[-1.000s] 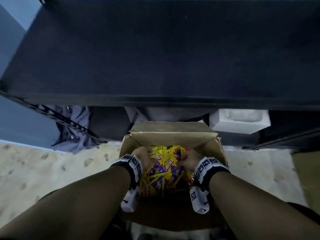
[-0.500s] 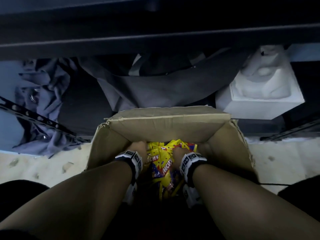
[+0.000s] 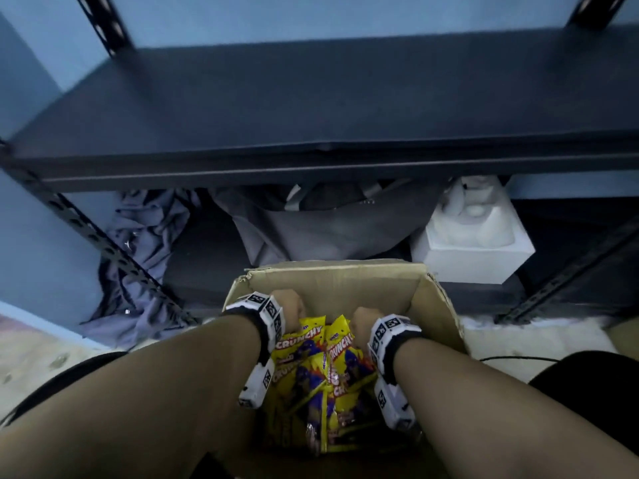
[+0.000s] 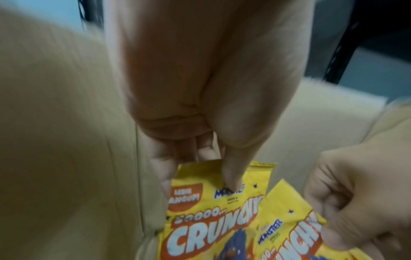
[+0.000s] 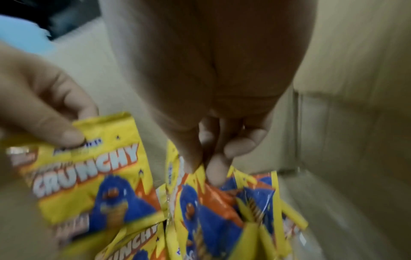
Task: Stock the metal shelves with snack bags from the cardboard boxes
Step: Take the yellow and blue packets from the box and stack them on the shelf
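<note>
An open cardboard box stands on the floor before the dark metal shelves. Several yellow "Crunchy" snack bags lie inside it. My left hand pinches the top edge of one yellow bag between thumb and fingers; that hand and its bag also show in the right wrist view. My right hand pinches the top of a neighbouring bag, and that hand appears in the left wrist view too. Both hands are inside the box.
Crumpled grey cloth and a dark bag lie on the shelf behind the box. A white foam block sits to the right of them. Slotted shelf uprights slant down at left and right. The floor is pale and speckled.
Both hands now pinch bag tops and have lifted them slightly in the box. The head view has tilted up, showing the shelf surface again.
</note>
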`<state>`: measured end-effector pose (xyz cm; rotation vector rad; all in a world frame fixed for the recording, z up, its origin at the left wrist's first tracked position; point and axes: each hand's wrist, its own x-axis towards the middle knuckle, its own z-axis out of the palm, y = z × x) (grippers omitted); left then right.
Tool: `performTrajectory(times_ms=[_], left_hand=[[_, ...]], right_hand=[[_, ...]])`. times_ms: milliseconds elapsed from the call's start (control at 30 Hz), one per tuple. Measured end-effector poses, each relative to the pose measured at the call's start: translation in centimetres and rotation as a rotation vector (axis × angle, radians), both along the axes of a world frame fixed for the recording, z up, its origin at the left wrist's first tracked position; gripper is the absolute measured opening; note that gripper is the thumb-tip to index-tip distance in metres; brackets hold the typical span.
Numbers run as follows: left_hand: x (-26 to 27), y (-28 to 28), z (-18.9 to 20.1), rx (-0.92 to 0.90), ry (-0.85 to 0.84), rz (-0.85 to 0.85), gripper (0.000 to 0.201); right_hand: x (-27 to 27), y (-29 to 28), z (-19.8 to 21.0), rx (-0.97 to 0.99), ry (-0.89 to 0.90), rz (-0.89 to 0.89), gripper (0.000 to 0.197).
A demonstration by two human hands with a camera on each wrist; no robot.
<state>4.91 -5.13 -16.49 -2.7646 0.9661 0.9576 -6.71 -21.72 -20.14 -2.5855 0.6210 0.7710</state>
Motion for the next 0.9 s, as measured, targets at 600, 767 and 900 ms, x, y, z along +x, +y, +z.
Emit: performTrajectory(times_ms=[600,767,900], left_hand=[[-4.4,4.4,22.6,-0.453,-0.275,-0.003,0.006],[-4.7,5.5,30.0,-0.592,-0.34,-0.029,0.005],[-5.5,6.1,34.5,-0.692,-0.371,0.011,0.006]], right_hand=[[-5.0,0.0,23.0,-0.121,-0.507,-0.111,0.029],[-7.5,0.8,30.2,-0.123,-0.691,-0.131,0.026],[-7.7,0.3,34.0,-0.116,-0.812,-0.134,0.019]])
